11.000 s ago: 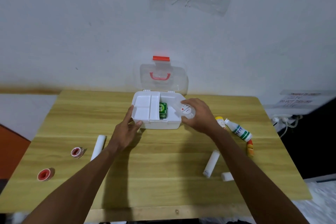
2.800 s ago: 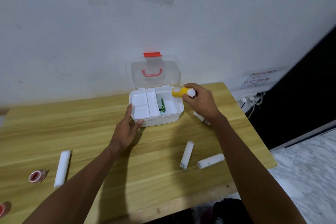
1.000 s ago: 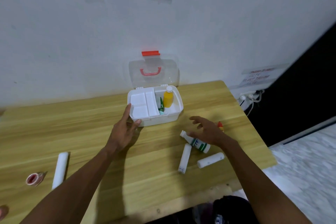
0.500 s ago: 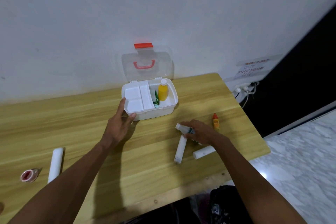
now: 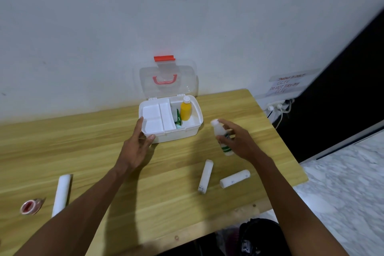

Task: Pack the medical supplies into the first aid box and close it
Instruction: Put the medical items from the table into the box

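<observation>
The white first aid box [image 5: 188, 132] stands open at the table's back, its clear lid [image 5: 167, 80] with red handle leaning on the wall. Inside its right compartment stand a yellow bottle [image 5: 185, 109] and a green pack [image 5: 177, 118]. My left hand [image 5: 138, 143] grips the box's front left corner. My right hand [image 5: 236, 141] holds a white bottle with a green label [image 5: 221, 136] lifted off the table, just right of the box.
Two white gauze rolls [image 5: 205, 175] [image 5: 234, 178] lie on the wooden table [image 5: 83, 151] in front of my right hand. Another white roll [image 5: 61, 193] and a red tape roll [image 5: 30, 207] lie at the left. The table's right edge drops to a marble floor.
My right hand has taken the white green-label bottle from the table and raised it toward the box. The small orange bottle is out of sight now. My left hand stays on the box.
</observation>
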